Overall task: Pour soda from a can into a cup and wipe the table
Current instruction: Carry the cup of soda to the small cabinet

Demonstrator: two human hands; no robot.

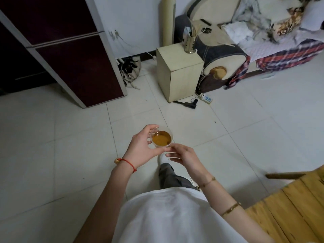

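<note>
White floor tiles [70, 155] lay below. The left hand [142, 146] curled its fingers around the full cup [161, 138], while the right hand [184, 157], at five o'clock, pinched its rim. Keeping it level would prevent spills.

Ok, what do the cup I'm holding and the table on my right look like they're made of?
The cup looks like thin clear plastic, possibly glass: the amber drink shows through its wall. The table looks like bare light wood: yellowish planks with visible grain and seams, matte finish.
</note>
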